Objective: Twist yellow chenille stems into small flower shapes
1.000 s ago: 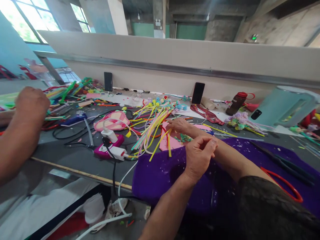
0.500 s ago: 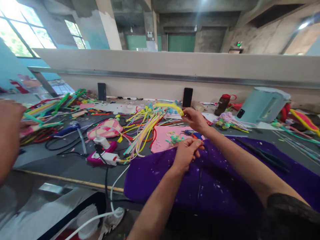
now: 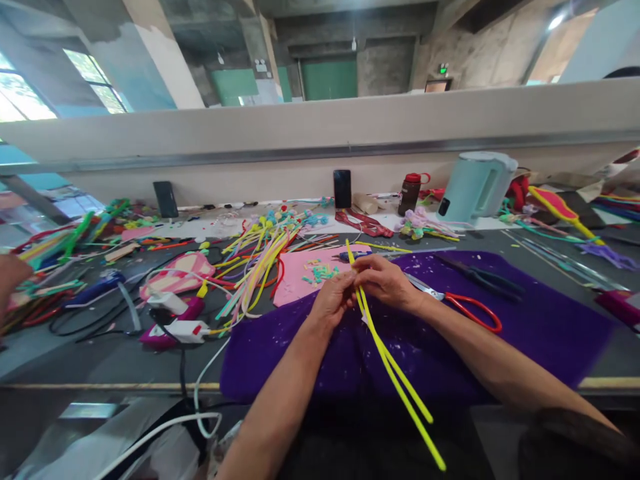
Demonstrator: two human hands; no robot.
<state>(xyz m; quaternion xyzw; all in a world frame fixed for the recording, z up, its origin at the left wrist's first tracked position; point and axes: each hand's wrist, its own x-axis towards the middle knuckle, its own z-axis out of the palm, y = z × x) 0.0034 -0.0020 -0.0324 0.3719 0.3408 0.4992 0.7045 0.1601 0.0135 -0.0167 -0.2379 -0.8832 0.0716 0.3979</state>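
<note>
Two yellow fuzzy stems (image 3: pixel 383 350) hang from my two hands, which meet over the near edge of a pink sheet (image 3: pixel 295 265). My left hand (image 3: pixel 334 297) has its fingers closed at the stems' upper part. Beside it, my right hand (image 3: pixel 383 280) pinches the same stems, whose tips stick up above the fingers. Beneath both lies a purple cloth (image 3: pixel 280 350). Scissors with red handles (image 3: pixel 473 310) rest on the cloth by my right forearm. Small green and yellow cut pieces (image 3: pixel 320 271) are scattered on the pink sheet.
Bundled colourful stems (image 3: pixel 265 267) lie left of the pink sheet. A power strip (image 3: pixel 175 331) with cables is at the left. Along the back stand a phone (image 3: pixel 343 189), a bottle (image 3: pixel 410 193) and a kettle (image 3: pixel 473 187). Another person's hand (image 3: pixel 13 277) shows at the left edge.
My right hand has come back from the far yellow stems to my left hand, bringing yellow stems. The red-handled scissors now show on the cloth. The view has turned right.
</note>
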